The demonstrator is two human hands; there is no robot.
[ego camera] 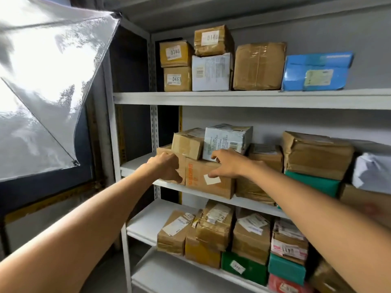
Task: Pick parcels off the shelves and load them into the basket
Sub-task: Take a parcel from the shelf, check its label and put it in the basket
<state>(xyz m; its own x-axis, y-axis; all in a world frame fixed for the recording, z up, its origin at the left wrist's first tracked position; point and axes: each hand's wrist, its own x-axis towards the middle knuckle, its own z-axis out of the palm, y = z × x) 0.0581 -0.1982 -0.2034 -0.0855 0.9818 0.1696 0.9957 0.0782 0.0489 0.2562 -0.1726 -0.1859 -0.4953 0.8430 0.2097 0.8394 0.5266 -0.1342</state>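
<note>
Your left hand (167, 167) curls its fingers around the left face of the orange-printed cardboard box (220, 188) on the middle shelf (135, 166). Your right hand (225, 166) grasps its top front edge, thumb beside the white label (212, 179), under two smaller parcels (187, 143).

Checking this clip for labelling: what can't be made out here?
Head view:
- Basket: out of frame.
- Left hand, right hand: grip unclear, fingers partly hidden by the hands' backs.
- Lower-shelf parcel labels: blurred, unreadable.
- White parcel, far right: cut off by the edge.
</note>
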